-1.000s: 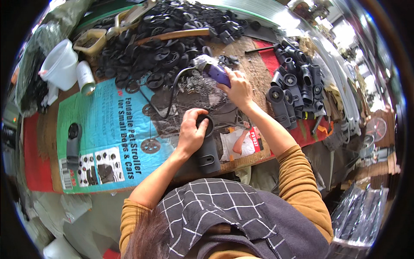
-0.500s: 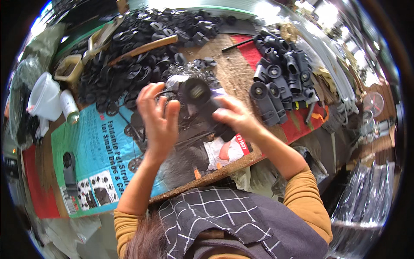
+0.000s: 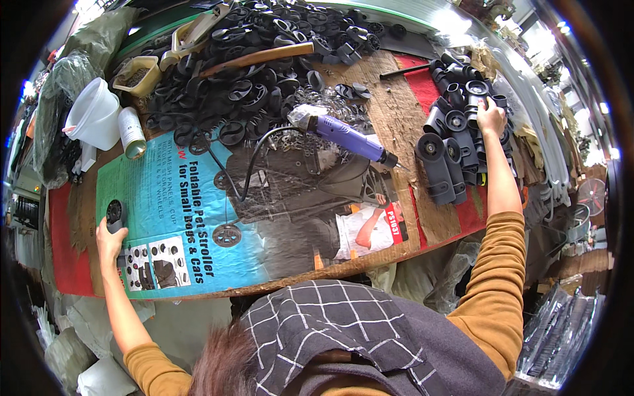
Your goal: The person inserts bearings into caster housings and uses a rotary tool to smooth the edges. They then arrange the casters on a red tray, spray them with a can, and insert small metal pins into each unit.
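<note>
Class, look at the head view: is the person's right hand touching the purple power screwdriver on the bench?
Apart. The head view shows the right hand on the black parts pile, with bare cardboard between it and the purple screwdriver.

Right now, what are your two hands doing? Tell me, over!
Left hand on a black part at the table's left end. Right hand on the stack of black wheel housings. Purple power tool lies between, untouched.

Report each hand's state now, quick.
Left hand: closed on a black wheel part at the table's left end.
Right hand: on the pile of black housings; grip cannot be told.
</note>
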